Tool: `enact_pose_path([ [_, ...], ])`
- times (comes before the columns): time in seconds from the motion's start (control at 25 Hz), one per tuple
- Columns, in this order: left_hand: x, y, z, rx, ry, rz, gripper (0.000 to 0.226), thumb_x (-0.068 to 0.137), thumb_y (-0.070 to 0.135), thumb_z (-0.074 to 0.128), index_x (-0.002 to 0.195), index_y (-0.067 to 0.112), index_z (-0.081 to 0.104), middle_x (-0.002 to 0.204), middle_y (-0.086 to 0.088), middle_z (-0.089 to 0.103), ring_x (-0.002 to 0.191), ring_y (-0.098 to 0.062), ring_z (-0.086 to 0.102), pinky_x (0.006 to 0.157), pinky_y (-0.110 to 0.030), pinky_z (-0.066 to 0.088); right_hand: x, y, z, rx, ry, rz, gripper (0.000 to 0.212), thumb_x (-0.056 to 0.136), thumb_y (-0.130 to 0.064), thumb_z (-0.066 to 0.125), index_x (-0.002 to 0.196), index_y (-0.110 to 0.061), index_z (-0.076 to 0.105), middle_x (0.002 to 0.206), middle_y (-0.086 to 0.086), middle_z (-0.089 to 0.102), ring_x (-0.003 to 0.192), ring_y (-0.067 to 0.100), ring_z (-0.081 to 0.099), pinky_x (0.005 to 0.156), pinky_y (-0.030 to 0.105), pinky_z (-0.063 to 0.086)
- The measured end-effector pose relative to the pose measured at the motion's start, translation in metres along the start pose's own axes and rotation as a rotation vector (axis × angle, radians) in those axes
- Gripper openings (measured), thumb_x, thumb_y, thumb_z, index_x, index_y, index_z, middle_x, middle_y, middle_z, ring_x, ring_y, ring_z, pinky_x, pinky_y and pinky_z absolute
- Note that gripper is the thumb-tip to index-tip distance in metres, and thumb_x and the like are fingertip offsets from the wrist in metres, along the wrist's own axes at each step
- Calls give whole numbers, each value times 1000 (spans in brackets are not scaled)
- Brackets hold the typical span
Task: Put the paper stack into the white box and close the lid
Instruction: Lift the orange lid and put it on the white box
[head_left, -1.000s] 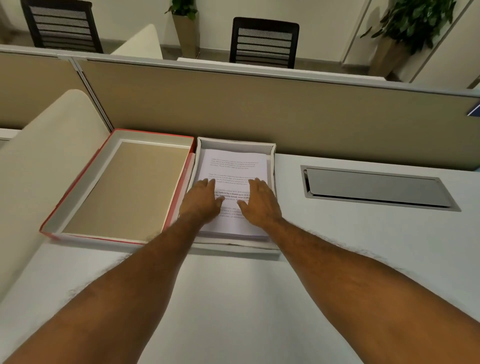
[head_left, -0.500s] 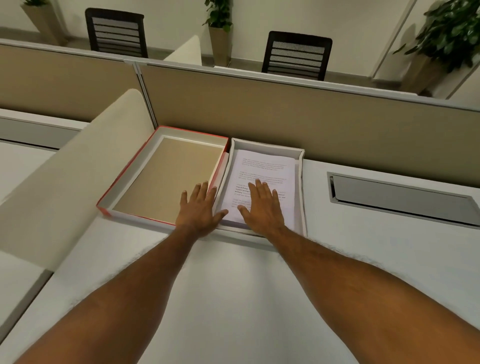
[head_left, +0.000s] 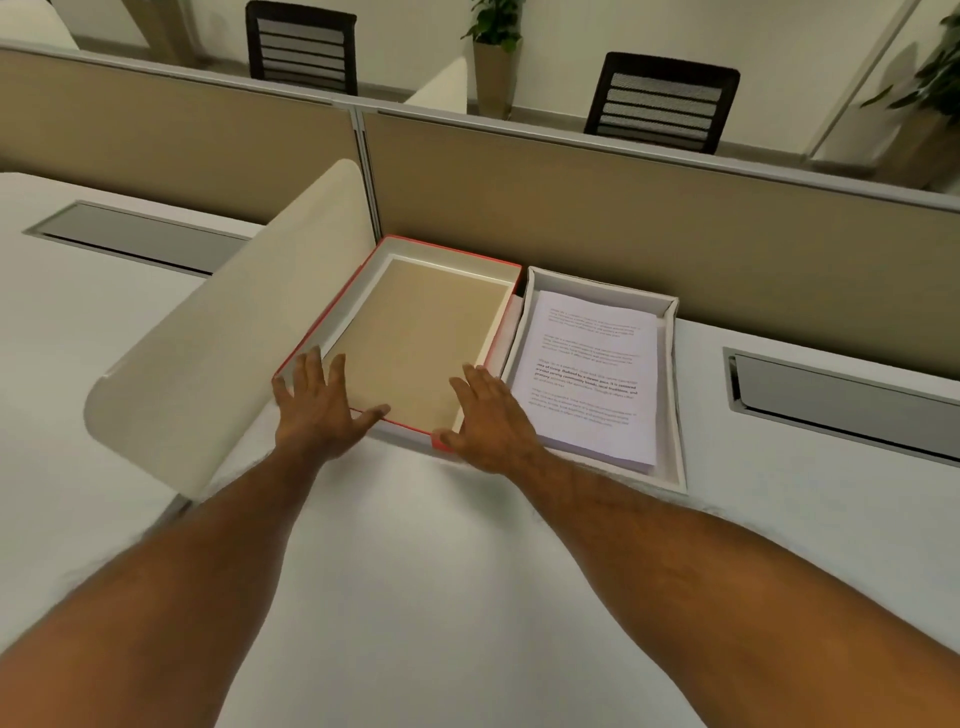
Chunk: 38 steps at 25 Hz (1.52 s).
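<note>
From the head view, the only 1 we had, we saw the paper stack (head_left: 592, 374) lying flat inside the white box (head_left: 673, 395), printed side up, so we judged the first half of the task done. Just to the left of the box, touching or nearly touching its wall, lay the lid (head_left: 415, 338), upside down, with red outer edges and a brown inner face. Our left hand (head_left: 317, 410) was spread open at the lid's near-left corner, fingers splayed and the thumb reaching along the near rim, gripping nothing yet. Our right hand (head_left: 491, 421) was likewise open at the near-right corner, beside the box wall, with no hold closed on anything. We took this as the reach for the lid. The risks we saw from here: the lid had to be turned over before it could go on, and a grip on the 2 near corners alone could let the far edge sag and catch on the beige partition (head_left: 623, 218) close behind it or on the curved cream divider (head_left: 218, 338) to the left. The top sheets sat slightly askew toward the right wall, so a lid lowered off-square could pinch or crease them.
</note>
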<state>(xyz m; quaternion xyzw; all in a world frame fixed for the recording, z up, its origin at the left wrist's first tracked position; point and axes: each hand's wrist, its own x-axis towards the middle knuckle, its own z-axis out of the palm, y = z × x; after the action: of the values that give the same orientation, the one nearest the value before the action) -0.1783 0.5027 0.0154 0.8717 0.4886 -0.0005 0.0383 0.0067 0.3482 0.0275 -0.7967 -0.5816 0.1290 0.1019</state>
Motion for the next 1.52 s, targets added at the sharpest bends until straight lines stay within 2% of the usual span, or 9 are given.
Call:
enact_pose_path([
  [0.24,11,-28,-4,-270,-147,-240,148,49,91,56,152,10,-11,160,-25,-10,149,-37,-7,117,-57,10,17,-29,30,-76,-66,-117,49,99,-31,42,143,-9,38,156,15,31,145,31,26,120,41,17],
  [0.4,17,-36,3,-489,-154,-268,160,39,85,67,151,1,-12,161,-21,-1,150,-32,1,120,-48,18,20,-32,40,-178,-130,-139,35,92,-9,43,126,-11,54,120,12,61,111,32,56,113,40,26],
  [0.64,23,-24,-6,-664,74,-201,128,59,54,84,152,5,9,154,-15,17,143,-28,25,108,-45,36,17,-33,32,-137,-28,-117,30,87,2,41,110,-7,59,107,16,65,96,38,60,83,40,41],
  [0.84,28,3,-36,-1067,466,-320,101,77,25,79,151,3,13,158,-16,9,140,-30,33,109,-35,37,8,-24,29,102,121,-92,37,90,1,40,119,-9,59,114,12,66,103,32,57,108,38,32],
  [0.96,30,16,-46,-1589,345,-630,89,77,33,77,145,1,30,148,-20,38,129,-33,49,106,-42,43,8,-22,22,207,155,-52,30,95,-7,42,116,-12,63,109,10,68,100,30,56,88,38,40],
  [1.04,23,24,-44,-1705,142,-517,66,81,34,73,130,-2,47,123,-20,57,115,-34,59,99,-51,50,5,-21,16,274,136,-19,27,96,-12,43,113,-12,64,106,11,68,99,31,57,83,41,45],
  [1.24,9,44,-53,-1677,204,-363,57,85,27,71,128,1,43,106,-13,55,97,-26,62,83,-53,57,-4,-13,-9,286,76,-6,49,89,-47,54,126,-15,58,126,7,65,117,25,56,112,43,35],
  [1.36,5,54,-70,-1552,248,-235,57,84,25,72,127,1,43,113,-25,56,95,-24,61,80,-48,59,2,-10,-51,498,250,109,51,89,-50,57,126,-15,59,124,5,66,115,21,60,98,35,47],
  [1.52,-4,63,-91,-1364,323,-108,55,83,29,73,124,5,45,116,-16,58,100,-27,62,82,-43,59,19,-7,-130,931,429,278,37,91,-46,55,97,-12,68,98,9,73,91,21,69,87,39,54],
])
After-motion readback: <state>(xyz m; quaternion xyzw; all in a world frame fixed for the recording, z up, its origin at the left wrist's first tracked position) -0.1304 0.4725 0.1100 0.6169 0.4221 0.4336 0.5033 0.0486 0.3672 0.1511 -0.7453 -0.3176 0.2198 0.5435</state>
